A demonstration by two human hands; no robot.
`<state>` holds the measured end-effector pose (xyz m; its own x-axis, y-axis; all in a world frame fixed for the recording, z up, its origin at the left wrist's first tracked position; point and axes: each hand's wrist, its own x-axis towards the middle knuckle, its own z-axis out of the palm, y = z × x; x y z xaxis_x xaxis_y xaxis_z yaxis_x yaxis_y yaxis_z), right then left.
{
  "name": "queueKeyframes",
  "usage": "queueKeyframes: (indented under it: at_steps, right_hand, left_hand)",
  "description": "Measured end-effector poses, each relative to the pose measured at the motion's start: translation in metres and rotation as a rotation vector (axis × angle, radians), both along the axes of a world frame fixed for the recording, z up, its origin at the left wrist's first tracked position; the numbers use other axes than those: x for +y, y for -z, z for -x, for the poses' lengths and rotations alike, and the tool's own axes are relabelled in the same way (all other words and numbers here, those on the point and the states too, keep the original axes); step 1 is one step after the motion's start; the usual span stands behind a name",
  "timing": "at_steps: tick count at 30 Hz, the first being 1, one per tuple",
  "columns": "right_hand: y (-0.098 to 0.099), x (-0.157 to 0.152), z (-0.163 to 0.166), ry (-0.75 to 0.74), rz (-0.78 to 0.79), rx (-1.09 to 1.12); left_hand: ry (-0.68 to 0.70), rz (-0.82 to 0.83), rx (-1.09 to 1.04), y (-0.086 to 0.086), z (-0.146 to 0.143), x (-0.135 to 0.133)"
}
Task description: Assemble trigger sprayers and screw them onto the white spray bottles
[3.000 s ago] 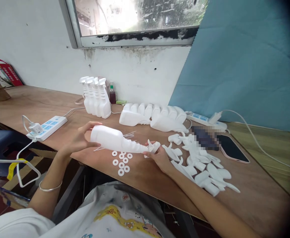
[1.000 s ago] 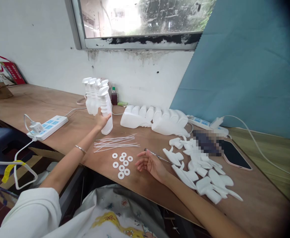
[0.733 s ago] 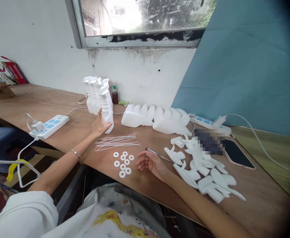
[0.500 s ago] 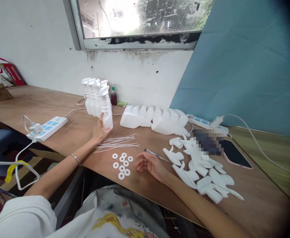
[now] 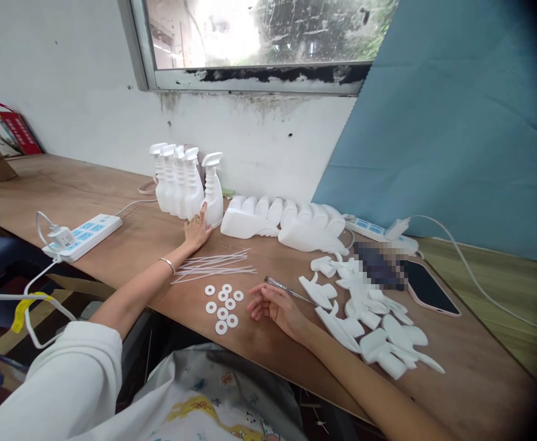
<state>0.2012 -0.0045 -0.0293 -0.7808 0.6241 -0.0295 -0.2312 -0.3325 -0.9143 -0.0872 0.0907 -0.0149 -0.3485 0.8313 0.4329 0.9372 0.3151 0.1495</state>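
My left hand [image 5: 197, 233] reaches out with its fingers apart, the fingertips against the lower left side of an upright white spray bottle [image 5: 214, 193]. That bottle has its trigger head on and stands just right of a row of several similar spray bottles [image 5: 171, 184]. My right hand [image 5: 277, 306] rests on the table with loosely bent fingers and nothing in them. A slim metal tool [image 5: 291, 290], its kind unclear, lies behind it. Left of that hand are several white ring washers [image 5: 222, 314], and past them a bunch of thin white tubes [image 5: 215, 264].
Several white bottles without heads [image 5: 250, 220] lie along the wall. Loose white trigger heads [image 5: 378, 318] are heaped at the right beside a phone [image 5: 428, 288]. Power strips stand at the left [image 5: 91, 233] and back right [image 5: 378, 231], with cords trailing.
The spray bottle at my left hand has moved right and back, toward the wall, with the hand following. My right hand has stayed in place.
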Motion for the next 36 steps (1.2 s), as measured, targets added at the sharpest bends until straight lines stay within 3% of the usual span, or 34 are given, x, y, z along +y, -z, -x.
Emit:
queueKeyframes:
  at_steps: [14, 18, 22, 26, 31, 36]
  right_hand:
    - [-0.001, 0.0, 0.0, -0.009, -0.001, 0.007]
    - [0.0, 0.0, 0.0, -0.005, 0.003, 0.013]
    - [0.001, 0.0, 0.0, -0.011, 0.006, 0.019]
    - [0.003, 0.001, 0.0, -0.006, 0.007, 0.026]
    - [0.001, 0.0, 0.0, -0.008, 0.007, 0.02]
    - [0.0, 0.0, 0.0, -0.007, 0.013, 0.018]
  left_hand:
    - [-0.087, 0.05, 0.027, -0.001, 0.012, 0.011]
    - [-0.087, -0.018, 0.009, 0.003, 0.013, 0.007]
    - [0.066, -0.167, -0.017, 0.007, 0.013, -0.001]
    - [0.236, -0.252, -0.1, -0.007, 0.0, 0.007]
    - [0.348, -0.146, -0.326, -0.033, -0.024, 0.04]
    - [0.353, -0.075, -0.38, -0.034, -0.035, 0.051]
